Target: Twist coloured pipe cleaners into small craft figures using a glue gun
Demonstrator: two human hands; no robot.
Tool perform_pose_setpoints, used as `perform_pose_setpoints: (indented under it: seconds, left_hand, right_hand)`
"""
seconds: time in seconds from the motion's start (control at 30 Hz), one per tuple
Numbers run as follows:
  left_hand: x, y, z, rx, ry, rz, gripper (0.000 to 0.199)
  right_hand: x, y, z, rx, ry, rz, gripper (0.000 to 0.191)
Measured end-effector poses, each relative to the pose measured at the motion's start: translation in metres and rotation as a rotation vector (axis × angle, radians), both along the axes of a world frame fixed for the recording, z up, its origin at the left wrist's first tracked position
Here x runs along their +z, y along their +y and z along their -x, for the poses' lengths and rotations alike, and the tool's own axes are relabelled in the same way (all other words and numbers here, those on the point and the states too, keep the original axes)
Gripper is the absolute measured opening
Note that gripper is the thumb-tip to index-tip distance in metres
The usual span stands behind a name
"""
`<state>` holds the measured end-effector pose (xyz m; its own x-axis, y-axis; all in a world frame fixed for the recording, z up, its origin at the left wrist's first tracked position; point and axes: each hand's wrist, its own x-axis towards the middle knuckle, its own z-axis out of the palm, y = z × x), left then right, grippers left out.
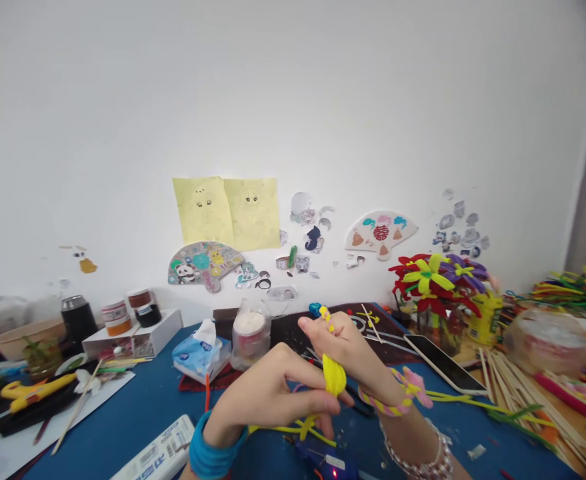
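Note:
My left hand (267,393), in a blue cuff, and my right hand (343,350), with a pearl bracelet (417,457) on its wrist, meet at the middle of the blue table mat (123,407). Between them, a bulb of yellow pipe cleaner (334,375) is pinched by the fingers of both hands. A yellow strand (327,319) rises past my right fingers. A yellow-and-pink twisted pipe cleaner (385,403) with a pink flower shape (415,388) lies against my right wrist. Further yellow pipe cleaner (305,430) runs below my left hand.
A blue hot glue gun (325,463) lies just below my hands. Around them are a tissue box (200,353), a glass jar (250,331), a phone (440,363), pipe-cleaner flowers in a vase (437,287), wooden sticks (517,393) and paint jars (133,313).

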<state>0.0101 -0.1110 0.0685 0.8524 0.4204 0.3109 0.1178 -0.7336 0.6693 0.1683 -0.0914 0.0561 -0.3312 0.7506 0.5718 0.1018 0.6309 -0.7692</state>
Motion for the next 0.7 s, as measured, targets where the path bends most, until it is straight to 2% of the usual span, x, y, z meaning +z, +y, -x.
perform_pose_setpoints:
  seconds: [0.13, 0.23, 0.33, 0.47, 0.53, 0.7]
  left_hand:
    - [0.006, -0.014, 0.002, 0.102, 0.078, -0.096, 0.033]
    - [0.010, -0.019, 0.008, 0.332, 0.116, -0.229, 0.028]
    - [0.010, -0.016, 0.010, 0.497, 0.013, -0.289, 0.016]
    - [0.007, -0.010, 0.006, 0.495, -0.146, -0.346, 0.010]
    - [0.005, -0.010, 0.003, 0.533, -0.196, -0.414, 0.017]
    - [0.004, -0.014, 0.011, 0.779, -0.331, -0.484, 0.030]
  right_hand:
    - [-0.001, 0.001, 0.001, -0.055, 0.042, -0.038, 0.052]
    - [-0.002, 0.003, -0.001, -0.189, 0.074, -0.138, 0.051]
    - [-0.002, 0.001, 0.000, -0.271, 0.039, -0.236, 0.049]
    - [-0.002, -0.004, 0.006, -0.323, -0.015, -0.323, 0.047]
    - [-0.001, -0.006, 0.008, -0.356, -0.039, -0.348, 0.047]
    - [-0.001, -0.004, 0.005, -0.370, -0.037, -0.323, 0.047]
